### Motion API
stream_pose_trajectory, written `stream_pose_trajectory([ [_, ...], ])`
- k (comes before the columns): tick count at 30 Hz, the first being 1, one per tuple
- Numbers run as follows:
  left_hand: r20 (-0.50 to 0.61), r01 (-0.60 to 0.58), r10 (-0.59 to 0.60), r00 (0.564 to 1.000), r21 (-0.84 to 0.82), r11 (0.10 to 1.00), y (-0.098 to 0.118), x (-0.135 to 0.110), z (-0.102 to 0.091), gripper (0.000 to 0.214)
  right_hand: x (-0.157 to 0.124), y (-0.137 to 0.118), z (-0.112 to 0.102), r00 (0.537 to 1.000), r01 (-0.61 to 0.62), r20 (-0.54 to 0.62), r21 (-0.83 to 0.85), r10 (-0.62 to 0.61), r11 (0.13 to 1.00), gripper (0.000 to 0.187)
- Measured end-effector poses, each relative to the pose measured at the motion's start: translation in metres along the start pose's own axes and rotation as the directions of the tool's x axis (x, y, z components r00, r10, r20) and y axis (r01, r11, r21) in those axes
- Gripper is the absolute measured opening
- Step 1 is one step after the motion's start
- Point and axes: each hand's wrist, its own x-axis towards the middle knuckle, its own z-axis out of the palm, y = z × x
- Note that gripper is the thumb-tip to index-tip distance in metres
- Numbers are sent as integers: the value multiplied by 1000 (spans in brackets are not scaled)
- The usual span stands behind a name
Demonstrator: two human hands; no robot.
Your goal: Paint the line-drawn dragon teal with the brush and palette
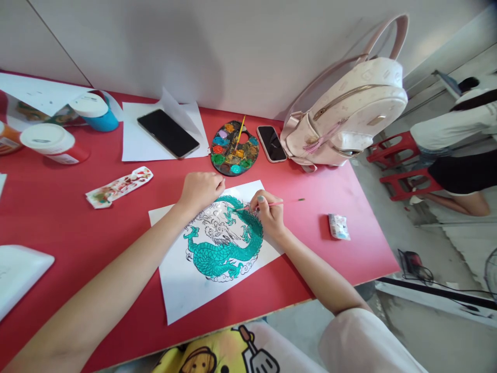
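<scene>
A white sheet [186, 290] with a dragon drawing [223, 248], mostly painted teal, lies on the red table [58, 207]. My right hand [269, 212] pinches a thin pink paintbrush [289, 202], its tip on the dragon's upper part. My left hand [202, 187] is curled into a loose fist and rests on the sheet's top edge, with nothing visible in it. A round paint palette [235, 149] with several colours and another brush lies just beyond the sheet.
Two phones [167, 133] [271, 143] lie near the wall, one on paper. A pale backpack [349, 114] stands at the right. Paint jars [52, 143] [95, 111], a small strip palette [118, 187] and a packet [339, 226] sit around. Another person [454, 150] sits on red stools off to the right.
</scene>
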Motion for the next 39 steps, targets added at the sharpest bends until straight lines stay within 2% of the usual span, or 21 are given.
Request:
stream_pose_trajectory([
  [3,-3,1,-1,1000,8,1000,0,0,0,43,0,1,0,1000,-11,18,-22,12,1000,61],
  [7,1,-2,2,1000,15,1000,0,0,0,42,0,2,-1,999,-48,-19,-10,48,999,64],
  [11,0,-2,2,1000,17,1000,0,0,0,41,-1,3,-1,999,-32,10,-8,32,999,63],
  [15,-2,-3,3,1000,20,1000,0,-1,-1,41,0,3,-1,998,-41,-55,36,43,999,63],
  [20,3,0,0,1000,24,1000,1,1,-2,41,1,1,-2,999,-2,53,-1,2,1000,63],
  [24,9,0,0,1000,27,1000,1,1,-2,42,1,1,-2,999,-23,-41,14,24,1000,63],
  [29,11,1,-2,1000,22,1000,1,0,-1,42,2,2,-2,997,33,69,12,-34,999,61],
  [35,15,5,-5,1000,11,1000,1,0,-3,43,1,4,-2,999,-28,-21,6,28,1000,64],
  [39,10,6,-6,1000,0,1000,1,0,-3,42,1,4,-2,999,8,35,20,-9,1000,62],
])
